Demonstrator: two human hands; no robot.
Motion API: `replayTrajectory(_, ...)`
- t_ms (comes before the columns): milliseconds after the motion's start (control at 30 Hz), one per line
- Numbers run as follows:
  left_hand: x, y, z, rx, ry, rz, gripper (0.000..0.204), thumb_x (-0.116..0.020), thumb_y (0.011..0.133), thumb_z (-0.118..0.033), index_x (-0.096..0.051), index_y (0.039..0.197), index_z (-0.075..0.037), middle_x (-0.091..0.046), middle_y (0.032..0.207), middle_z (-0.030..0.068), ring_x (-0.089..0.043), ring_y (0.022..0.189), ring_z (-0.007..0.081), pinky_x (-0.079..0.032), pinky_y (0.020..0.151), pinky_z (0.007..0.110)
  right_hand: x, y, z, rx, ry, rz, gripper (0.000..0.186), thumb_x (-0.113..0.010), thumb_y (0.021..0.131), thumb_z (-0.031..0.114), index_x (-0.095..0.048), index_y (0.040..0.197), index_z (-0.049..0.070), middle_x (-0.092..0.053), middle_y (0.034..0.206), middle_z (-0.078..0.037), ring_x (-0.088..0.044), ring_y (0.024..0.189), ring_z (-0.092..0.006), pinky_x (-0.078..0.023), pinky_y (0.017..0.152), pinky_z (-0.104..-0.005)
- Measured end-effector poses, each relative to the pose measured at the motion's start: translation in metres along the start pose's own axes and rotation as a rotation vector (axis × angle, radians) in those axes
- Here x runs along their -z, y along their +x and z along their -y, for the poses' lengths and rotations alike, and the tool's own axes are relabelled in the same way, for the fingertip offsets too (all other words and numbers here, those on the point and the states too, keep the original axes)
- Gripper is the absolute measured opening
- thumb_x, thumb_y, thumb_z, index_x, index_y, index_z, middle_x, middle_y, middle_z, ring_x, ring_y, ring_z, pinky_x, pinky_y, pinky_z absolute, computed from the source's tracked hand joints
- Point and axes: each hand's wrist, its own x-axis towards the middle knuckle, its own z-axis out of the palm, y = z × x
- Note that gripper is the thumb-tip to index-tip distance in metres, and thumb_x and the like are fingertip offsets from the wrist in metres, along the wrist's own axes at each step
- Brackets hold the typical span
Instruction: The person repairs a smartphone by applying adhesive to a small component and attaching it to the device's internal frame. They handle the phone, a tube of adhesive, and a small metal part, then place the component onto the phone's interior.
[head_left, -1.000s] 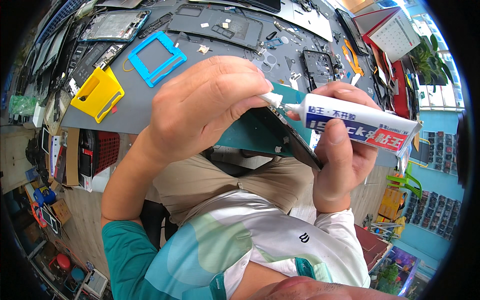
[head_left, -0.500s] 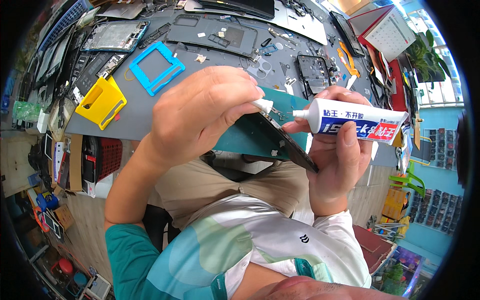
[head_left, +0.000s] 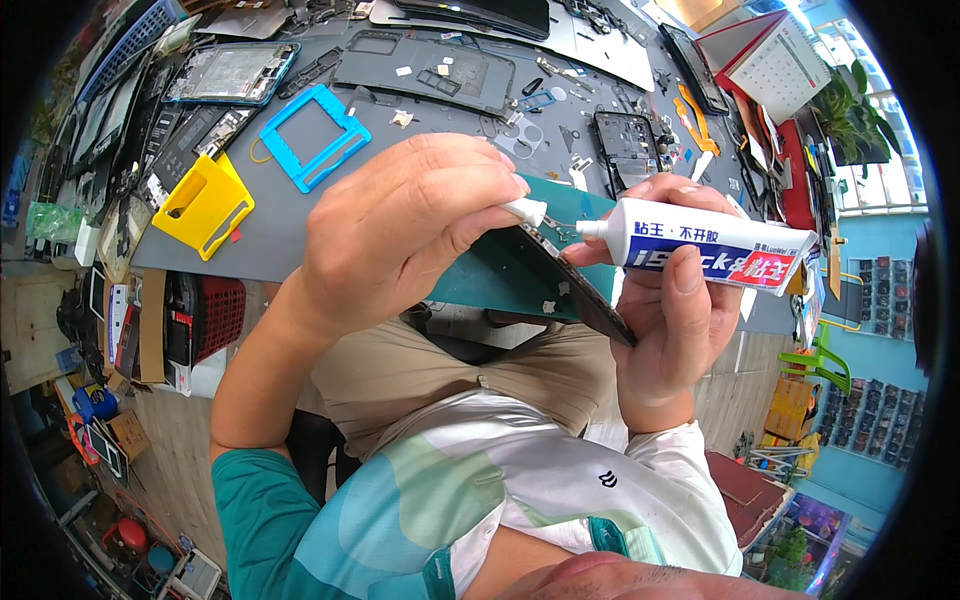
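My left hand [head_left: 395, 235] is closed, with a small white cap [head_left: 527, 210] pinched between thumb and fingertips. In my right hand [head_left: 670, 345] lies a white, blue and red glue tube [head_left: 655, 225], its thin nozzle pointing left toward the cap, a short gap between them. A thin dark slab like a phone panel [head_left: 578, 290] slants below; its lower right end rests in my right palm and its upper end runs behind my left fingers. Whether the left hand also grips the slab, I cannot tell. Beneath is a teal mat [head_left: 470, 285].
A blue plastic frame [head_left: 309, 140] and a yellow plastic holder [head_left: 203, 208] lie left on the grey workbench [head_left: 270, 225]. Across the far side are phone shells, a dark back frame [head_left: 628, 145] and scattered small parts. A desk calendar [head_left: 775, 75] stands at the far right.
The tube has tipped slightly and its nozzle has shifted a little left, nearer the cap. My right thumb has moved slightly along the tube. My left hand is practically still.
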Motion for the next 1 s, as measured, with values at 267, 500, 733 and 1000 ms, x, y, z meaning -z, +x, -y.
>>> replayTrajectory(267,0.000,0.000,0.000,0.003,0.007,0.001,0.025,-0.077,0.101,0.002,-0.068,0.124,0.001,-0.081,0.105,0.0182,-0.081,0.103,0.0369,-0.065,0.099,0.055,0.004,-0.002,-0.001,0.035,-0.107,0.002,0.053,-0.069,0.108,0.027,-0.053,0.146,-0.006,-0.058,0.134,-0.027,-0.070,0.115,-0.0343,-0.073,0.084,-0.0542)
replayTrajectory(500,0.002,0.000,-0.001,0.017,0.012,0.013,0.023,-0.077,0.101,0.001,-0.069,0.123,0.002,-0.082,0.106,0.0185,-0.081,0.104,0.0369,-0.065,0.099,0.056,0.016,-0.006,0.003,0.374,-0.598,0.154,0.055,-0.081,0.104,0.034,-0.053,0.144,0.008,-0.064,0.131,-0.025,-0.073,0.109,-0.0325,-0.066,0.092,-0.0465)
replayTrajectory(733,0.003,0.001,-0.002,0.017,0.032,0.026,0.020,-0.075,0.103,0.000,-0.069,0.122,0.003,-0.081,0.105,0.0207,-0.080,0.104,0.0375,-0.065,0.100,0.057,0.021,0.000,0.004,0.330,-0.475,0.265,0.055,-0.084,0.101,0.021,-0.056,0.146,0.008,-0.064,0.135,-0.026,-0.076,0.115,-0.0434,-0.065,0.099,-0.0535)
replayTrajectory(1000,-0.002,0.004,-0.006,0.046,-0.005,-0.017,0.019,-0.078,0.100,-0.001,-0.074,0.119,0.003,-0.081,0.106,0.0187,-0.080,0.105,0.0379,-0.066,0.098,0.054,0.014,0.021,0.007,0.281,-0.492,0.321,0.049,-0.096,0.082,0.006,-0.078,0.127,0.001,-0.080,0.126,-0.018,-0.078,0.115,-0.0333,-0.062,0.098,-0.0410)
